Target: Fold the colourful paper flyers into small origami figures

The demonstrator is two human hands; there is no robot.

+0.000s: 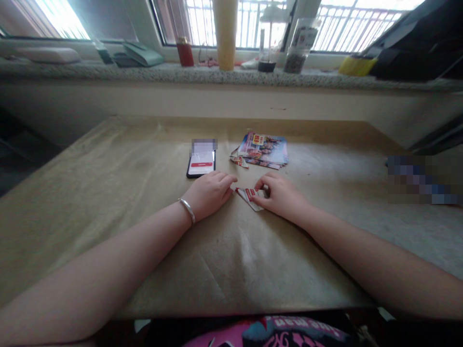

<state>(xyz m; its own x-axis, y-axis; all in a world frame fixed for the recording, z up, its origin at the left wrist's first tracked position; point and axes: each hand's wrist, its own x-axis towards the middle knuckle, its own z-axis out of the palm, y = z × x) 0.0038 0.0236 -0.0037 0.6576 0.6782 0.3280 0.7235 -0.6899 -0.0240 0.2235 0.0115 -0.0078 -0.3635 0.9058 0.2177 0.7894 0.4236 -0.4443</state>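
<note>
A small folded paper [250, 193], white with red printed patches, lies on the tabletop between my hands. My right hand [280, 195] pinches its right side between thumb and fingers. Just left of the paper's pointed tip, my left hand [210, 193] rests palm down, a bracelet [188, 211] on its wrist. Its fingers are slightly bent and apart, with nothing visible in them. Beyond the paper sits a stack of colourful printed leaflets [265, 148]. Another small folded paper piece [239, 162] lies against the stack's left corner.
A phone [201, 164] with a lit screen lies beyond my left hand. The table [108, 193] has a wrinkled, tan cover. Behind it, a granite windowsill [144, 74] bears a red-capped jar [185, 54], a tall yellowish cylinder [226, 36] and a clear container [300, 48].
</note>
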